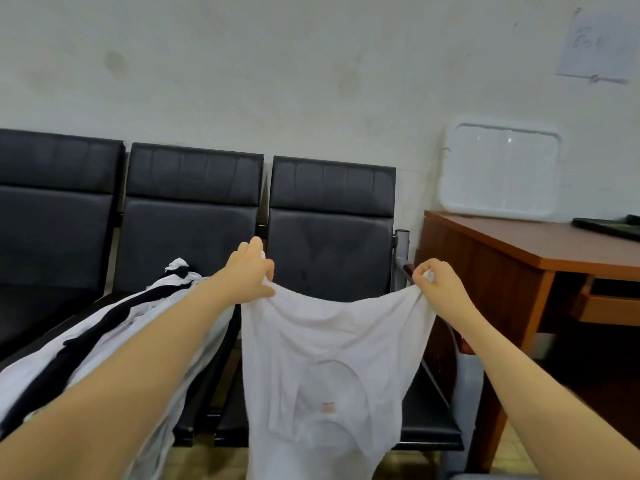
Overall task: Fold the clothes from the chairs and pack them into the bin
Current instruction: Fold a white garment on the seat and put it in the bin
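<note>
1. Black padded chairs run in a row along a pale wall, and everything that follows is placed from the right-hand chair of that row.
2. Straight in front of that chair's backrest hangs a white tank top, stretched wide and dangling down past the seat edge.
3. Left hand pinches one upper corner, fingers curled into the cloth; right hand pinches the other corner, over by the chair's armrest.
4. Both hands sit level and well apart, so the top edge runs side to side and the long axis drops straight down between the arms.
5. Neither hand is nearer: the garment is centred, an even two-handed hold.
6. Left of that chair, on the middle seat, lies a striped black-and-white garment, still unfolded.
7. Right of the chair stands a wooden desk with a white plastic lid leaning on the wall.
8. No bin shows.
9. My read: laying it flat on the seat comes next.
</note>
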